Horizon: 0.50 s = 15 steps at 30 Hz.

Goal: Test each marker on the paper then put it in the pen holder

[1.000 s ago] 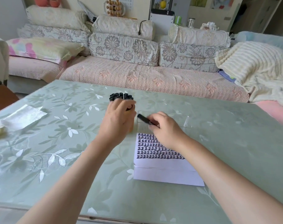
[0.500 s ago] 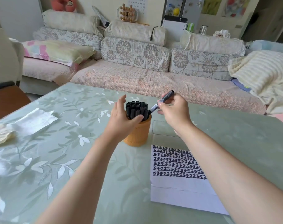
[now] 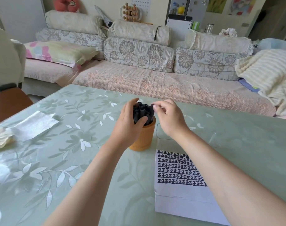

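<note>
The left hand [image 3: 126,121] grasps the bundle of black markers [image 3: 143,111] that stands upright in the orange pen holder [image 3: 144,137]. Its thumb presses on the near side of the bundle, and its fingers curve round the left and far side, just above the holder's rim. The right hand [image 3: 170,118] hovers at the upper right of the same bundle with its fingers curled. Its thumb and forefinger are drawn together right at the cap ends, and it is not possible to tell whether they pinch a marker there or only touch one. All the markers in view are packed in the holder, which stands on the pale green floral table [image 3: 73,160]. Just beside the holder, to its right and nearer the person, lies the white paper [image 3: 179,198], its upper half filled with rows of black test marks. Behind the paper, under the right wrist, a clear flat thing [image 3: 196,136] lies on the table. Well to the left lies a crinkled white sheet [image 3: 34,124]. Beyond the table runs a floral sofa [image 3: 155,82] with a cream blanket [image 3: 269,70] at its right end.
</note>
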Motion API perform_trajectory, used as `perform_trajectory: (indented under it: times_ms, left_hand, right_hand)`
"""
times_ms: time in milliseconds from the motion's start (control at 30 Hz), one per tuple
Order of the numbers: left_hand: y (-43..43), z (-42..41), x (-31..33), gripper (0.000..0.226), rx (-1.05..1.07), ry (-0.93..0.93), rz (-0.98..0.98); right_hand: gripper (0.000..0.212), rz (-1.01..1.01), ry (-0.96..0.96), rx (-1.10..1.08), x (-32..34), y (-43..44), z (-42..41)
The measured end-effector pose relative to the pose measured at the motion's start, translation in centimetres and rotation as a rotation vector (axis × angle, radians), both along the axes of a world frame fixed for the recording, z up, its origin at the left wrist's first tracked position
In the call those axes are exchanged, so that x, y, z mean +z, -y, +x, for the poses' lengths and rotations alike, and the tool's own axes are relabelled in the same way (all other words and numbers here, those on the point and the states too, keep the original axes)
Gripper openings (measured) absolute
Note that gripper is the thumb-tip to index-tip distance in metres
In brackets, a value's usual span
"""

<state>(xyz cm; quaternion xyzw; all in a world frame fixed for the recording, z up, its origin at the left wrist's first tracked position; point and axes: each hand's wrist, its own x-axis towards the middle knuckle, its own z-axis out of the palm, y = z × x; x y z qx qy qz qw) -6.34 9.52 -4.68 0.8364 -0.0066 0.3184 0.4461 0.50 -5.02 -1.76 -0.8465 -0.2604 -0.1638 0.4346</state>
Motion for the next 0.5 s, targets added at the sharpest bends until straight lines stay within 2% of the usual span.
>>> perform_trajectory:
  times_ms: [133,267,333,500]
  left_hand:
    - [0.2,-0.1,0.0,0.05,-0.012,0.069,0.046]
    - [0.0,0.1,0.0,0.038,0.016,0.082,0.123]
    - [-0.1,0.2,0.0,0.036,0.013,0.065,0.138]
    - [0.0,-0.4,0.5,0.042,0.026,-0.007,0.146]
  right_hand:
    - [0.01,0.01,-0.124,0.009,-0.3,0.2,0.1]
    - [0.038,-0.089,-0.069,0.133,-0.3,0.3,-0.7]
    - [0.044,-0.181,-0.071,0.205,-0.6,0.3,-1.2]
    - [0.059,-0.295,-0.129,0.229,0.0,1.3,-2.7]
